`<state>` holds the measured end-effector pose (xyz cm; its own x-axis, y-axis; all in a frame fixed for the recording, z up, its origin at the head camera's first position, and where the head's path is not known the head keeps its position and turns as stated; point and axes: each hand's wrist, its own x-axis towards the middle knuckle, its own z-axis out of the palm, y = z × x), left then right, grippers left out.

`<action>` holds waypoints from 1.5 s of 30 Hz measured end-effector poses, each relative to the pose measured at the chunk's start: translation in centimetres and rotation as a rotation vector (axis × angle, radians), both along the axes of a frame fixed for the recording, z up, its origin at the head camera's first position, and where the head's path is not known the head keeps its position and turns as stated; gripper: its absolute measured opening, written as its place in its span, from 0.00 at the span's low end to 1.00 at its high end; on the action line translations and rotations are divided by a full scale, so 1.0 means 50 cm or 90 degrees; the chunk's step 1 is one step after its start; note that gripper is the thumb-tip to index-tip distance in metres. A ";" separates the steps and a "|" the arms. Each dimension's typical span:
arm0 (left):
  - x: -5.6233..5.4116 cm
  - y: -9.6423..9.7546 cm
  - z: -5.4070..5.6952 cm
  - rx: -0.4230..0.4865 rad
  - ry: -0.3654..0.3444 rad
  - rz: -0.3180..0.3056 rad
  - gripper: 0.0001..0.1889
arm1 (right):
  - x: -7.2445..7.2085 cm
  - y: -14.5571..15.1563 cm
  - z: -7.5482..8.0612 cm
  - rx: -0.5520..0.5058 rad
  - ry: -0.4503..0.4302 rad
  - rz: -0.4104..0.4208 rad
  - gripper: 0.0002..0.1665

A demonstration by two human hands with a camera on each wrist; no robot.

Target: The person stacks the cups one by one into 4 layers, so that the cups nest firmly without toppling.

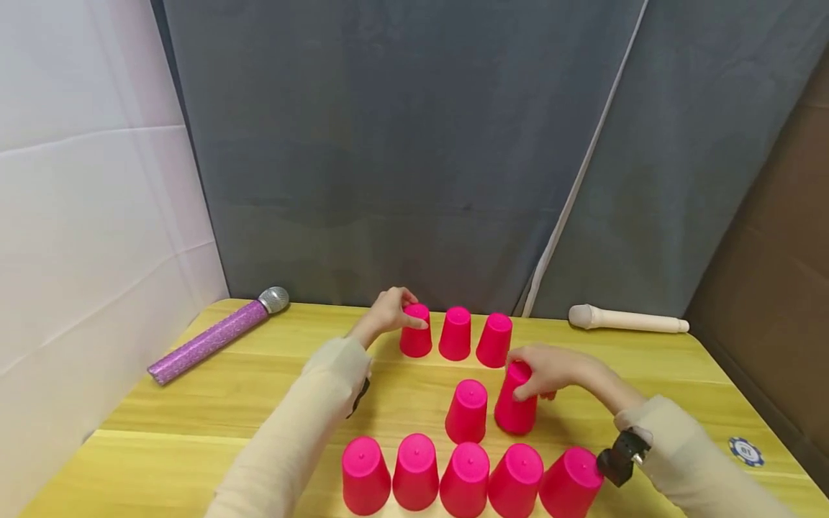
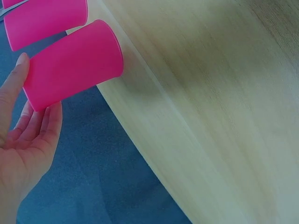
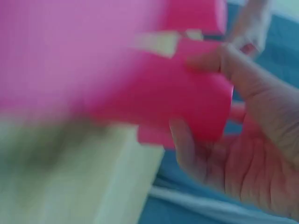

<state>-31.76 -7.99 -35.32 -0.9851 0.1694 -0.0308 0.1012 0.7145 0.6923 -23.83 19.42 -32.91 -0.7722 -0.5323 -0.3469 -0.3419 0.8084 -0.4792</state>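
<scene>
Upside-down pink cups stand in three rows. At the far row's left end, my left hand (image 1: 391, 312) holds a pink cup (image 1: 416, 344) near its closed top, thumb on one side and fingers on the other, as the left wrist view also shows on that cup (image 2: 77, 65). My right hand (image 1: 550, 365) grips the right cup (image 1: 515, 411) of the middle row around its upper part. In the right wrist view its thumb and fingers wrap that cup (image 3: 187, 88). Beside it is the other middle cup (image 1: 467, 414).
Two more cups, one in the centre (image 1: 456, 335) and one at the right (image 1: 495, 341), complete the far row. Several cups, such as the leftmost (image 1: 365, 478), line the front. A purple microphone (image 1: 214, 339) lies left, a white microphone (image 1: 635, 321) back right, a poker chip (image 1: 746, 452) right.
</scene>
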 end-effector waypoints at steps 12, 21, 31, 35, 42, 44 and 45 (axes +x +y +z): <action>0.004 0.007 -0.007 -0.003 -0.003 0.000 0.26 | -0.105 0.051 -0.025 0.088 0.212 -0.137 0.31; 0.038 -0.034 0.012 -0.048 0.002 -0.070 0.42 | -0.116 0.030 -0.027 0.140 0.218 -0.120 0.32; 0.261 -0.169 0.042 -0.115 -0.266 -0.521 0.43 | -0.112 0.037 -0.025 0.131 0.223 -0.119 0.32; 0.296 -0.183 -0.021 0.037 -0.239 -0.565 0.30 | -0.110 0.043 -0.016 0.136 0.225 -0.122 0.32; 0.212 -0.179 -0.009 0.137 -0.029 -0.372 0.26 | -0.113 0.042 -0.018 0.132 0.222 -0.113 0.30; 0.167 -0.155 0.021 0.161 0.030 -0.267 0.26 | -0.112 0.041 -0.019 0.131 0.221 -0.112 0.29; 0.145 -0.139 0.037 0.170 0.059 -0.220 0.27 | -0.112 0.041 -0.020 0.131 0.217 -0.114 0.29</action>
<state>-24.53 -14.91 -33.49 -0.8660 0.4786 0.1447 0.3728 0.4251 0.8249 -29.45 21.48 -33.89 -0.9349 -0.3260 -0.1406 -0.2984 0.9361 -0.1860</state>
